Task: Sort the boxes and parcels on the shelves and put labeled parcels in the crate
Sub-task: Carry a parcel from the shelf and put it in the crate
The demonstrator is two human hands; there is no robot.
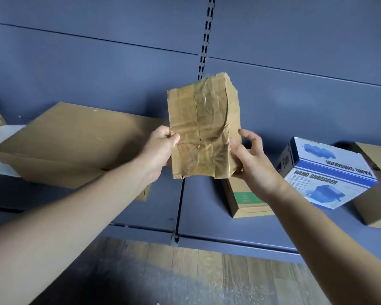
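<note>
Warehouse shelf, mid-sort: we're standing over the wood-look floor [185, 274] at 6 o'clock, with both forearms reaching up.

Our left hand [161, 148] is gripping the taped parcel [204, 128] from 9 o'clock, thumb on the front face and fingers behind. Our right hand [251, 164] is pinching the 3 o'clock edge, thumb in front, fingers curling round the back.

The parcel is hanging in the air at centre, clear of the shelf [207, 230]. The crate isn't in view.

Beyond it:
- A flat carton [70, 142] is lying at 9 o'clock.
- A small green-patch box [246, 201] is sitting at 5 o'clock, just below the parcel.
- A Hand Shredder box [326, 172] is leaning at 4 o'clock.
- The blue back panel [97, 62] is closing off the rear.

Risks, as we're judging them:
- Both grips are sitting low, so the top could tip away.
- The slick tape could let the thumbs slide.
- The crumpled card could buckle under a squeeze.
- No label is showing on this face, and w/ the other sides hidden we could be mis-sorting it.

The parcel's long axis is running approx. 6 to 12, tilting slightly twd 1. Its broad taped face is pointing at us and its ragged end is pointing up.
</note>
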